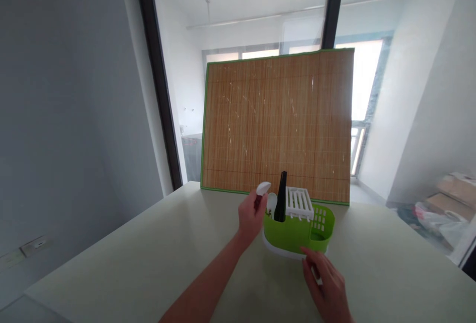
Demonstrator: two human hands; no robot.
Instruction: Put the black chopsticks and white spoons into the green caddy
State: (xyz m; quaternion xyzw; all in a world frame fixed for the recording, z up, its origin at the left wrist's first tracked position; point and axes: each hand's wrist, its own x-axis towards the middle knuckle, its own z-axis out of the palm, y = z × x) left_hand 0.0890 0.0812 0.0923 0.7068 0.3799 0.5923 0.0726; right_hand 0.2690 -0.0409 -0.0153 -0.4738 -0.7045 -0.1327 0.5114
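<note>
My left hand (252,216) is closed on a white spoon (264,188), with the bowl of the spoon sticking up above the fingers. It is at the left end of a green plastic utensil caddy (286,233) with a white base. Another white spoon (272,201) and long black utensils (281,196), kind unclear, stand upright in the caddy's left compartment. A white slatted rack (299,202) tops its middle. My right hand (325,281) is at the caddy's front right, fingers partly bent and apart; whether the index fingertip touches the base I cannot tell.
The caddy stands on a pale table (178,243). Behind it a bamboo mat panel (278,124) with green edging leans upright against a glass partition. Cardboard boxes (455,196) and plastic bags lie at far right, beyond the table. A grey wall (74,114) rises on the left.
</note>
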